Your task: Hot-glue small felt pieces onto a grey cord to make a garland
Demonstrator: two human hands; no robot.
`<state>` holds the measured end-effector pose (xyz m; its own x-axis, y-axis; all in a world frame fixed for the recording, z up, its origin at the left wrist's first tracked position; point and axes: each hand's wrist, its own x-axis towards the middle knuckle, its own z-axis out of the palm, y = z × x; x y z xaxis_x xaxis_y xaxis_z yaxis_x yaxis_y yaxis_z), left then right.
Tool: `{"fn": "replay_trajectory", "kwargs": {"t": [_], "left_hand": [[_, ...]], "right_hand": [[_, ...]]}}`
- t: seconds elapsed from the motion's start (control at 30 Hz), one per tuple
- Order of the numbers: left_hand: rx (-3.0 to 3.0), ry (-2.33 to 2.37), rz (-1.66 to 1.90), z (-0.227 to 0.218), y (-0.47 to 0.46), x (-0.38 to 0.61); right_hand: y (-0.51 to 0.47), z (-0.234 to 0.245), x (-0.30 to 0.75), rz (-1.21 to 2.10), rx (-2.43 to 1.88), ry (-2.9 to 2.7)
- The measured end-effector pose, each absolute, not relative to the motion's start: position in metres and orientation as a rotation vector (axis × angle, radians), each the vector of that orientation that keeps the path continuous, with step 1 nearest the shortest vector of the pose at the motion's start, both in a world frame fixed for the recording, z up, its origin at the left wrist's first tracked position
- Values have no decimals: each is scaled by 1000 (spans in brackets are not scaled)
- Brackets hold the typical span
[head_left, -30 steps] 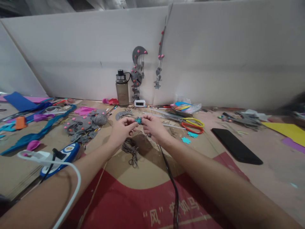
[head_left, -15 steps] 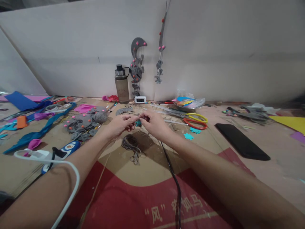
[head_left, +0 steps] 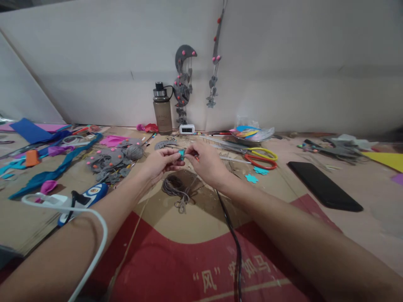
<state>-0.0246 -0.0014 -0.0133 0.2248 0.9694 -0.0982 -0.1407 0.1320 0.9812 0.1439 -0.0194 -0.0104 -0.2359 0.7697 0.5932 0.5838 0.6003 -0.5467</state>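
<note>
Three teal pieces are visible, and only one of them is in work. This small teal piece (head_left: 181,154) is in the air between the two hands, above the cardboard (head_left: 176,230). The left hand (head_left: 163,162) pinches it narrowly between thumb and fingers. The right hand (head_left: 205,164) is just beside it with bent fingers; whether it holds a thread or a tool, I cannot tell.

Two flower-shaped cut-outs (head_left: 251,178) lie loose near the scissors (head_left: 261,161), so I judge that their cutting is done, but any joining is not. A bundle of cord (head_left: 173,186) lies under the hands; I cannot see if it is connected to the held piece. On the wall hang a crescent ornament (head_left: 185,53) and a narrow grey strand (head_left: 217,46), both with small pieces on strings, and these look complete. By comparison, the teal work seems to me at an early stage.
</note>
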Motion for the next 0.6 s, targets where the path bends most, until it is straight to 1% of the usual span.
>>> {"fn": "replay_trajectory", "kwargs": {"t": [0.27, 0.6], "left_hand": [[1115, 1002, 1155, -11, -2, -23], [1132, 962, 1146, -11, -7, -20]], "right_hand": [[-21, -14, 142, 272, -1184, -1908], [-21, -15, 142, 159, -1260, -1936]]}}
